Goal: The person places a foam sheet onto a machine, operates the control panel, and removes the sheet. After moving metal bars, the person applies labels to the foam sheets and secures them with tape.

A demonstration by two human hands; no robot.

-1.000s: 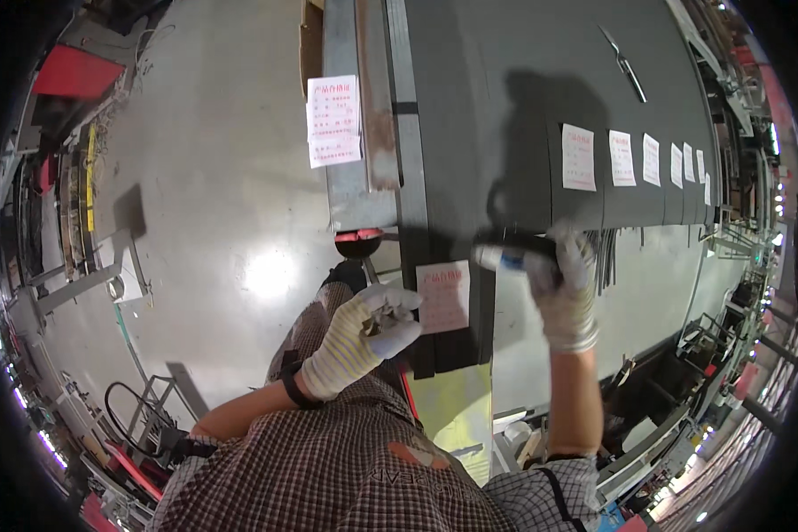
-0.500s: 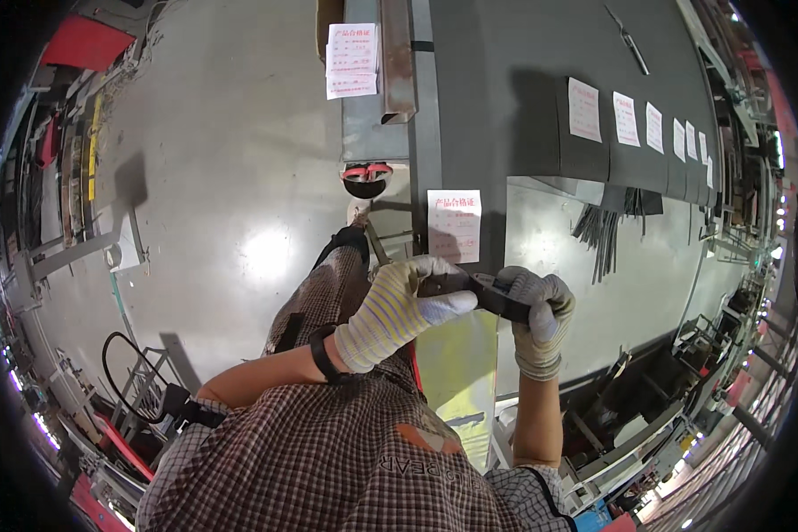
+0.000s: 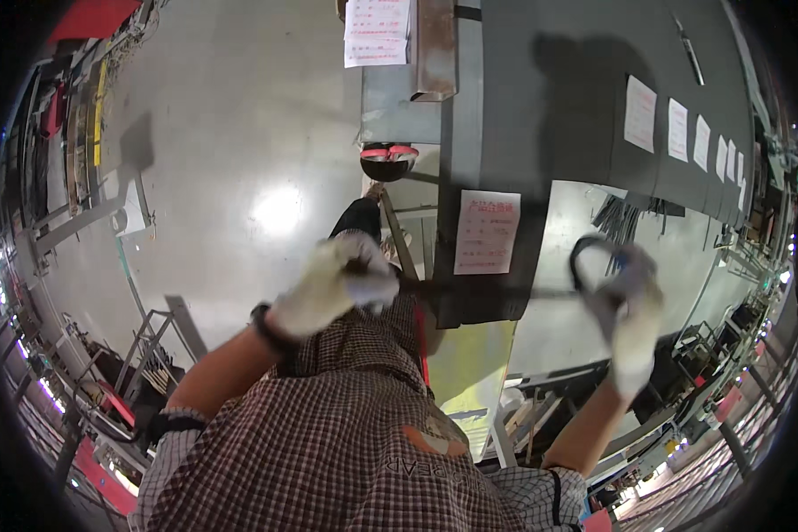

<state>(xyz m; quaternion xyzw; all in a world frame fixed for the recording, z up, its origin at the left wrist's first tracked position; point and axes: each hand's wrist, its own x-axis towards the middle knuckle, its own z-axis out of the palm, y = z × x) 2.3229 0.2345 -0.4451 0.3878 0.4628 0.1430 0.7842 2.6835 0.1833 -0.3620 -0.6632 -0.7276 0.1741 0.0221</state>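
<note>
In gloves, my hands are spread wide with a dark strip of tape (image 3: 550, 292) stretched between them. My left hand (image 3: 337, 279), closed at the fingers, grips the strip's free end in front of my apron. My right hand (image 3: 630, 310) is closed on a black tape roll (image 3: 577, 262), whose ring shows above the blurred fingers. The strip passes across the near end of a long dark grey sheet (image 3: 496, 306). On that sheet, just beyond the strip, lies a white paper slip with red print (image 3: 488, 232).
More printed slips (image 3: 640, 115) lie in a row at the right. A pen-like tool (image 3: 690, 58) rests far right. A rusty metal bar (image 3: 434, 53) lies beside a stack of slips (image 3: 377, 34). Red-handled scissors (image 3: 388, 152) sit at the bench end. Dark strips (image 3: 614, 217) hang at right.
My hands have moved apart, left hand to the left and right hand to the right. Tape is now drawn out from the roll between them. The view has shifted slightly.
</note>
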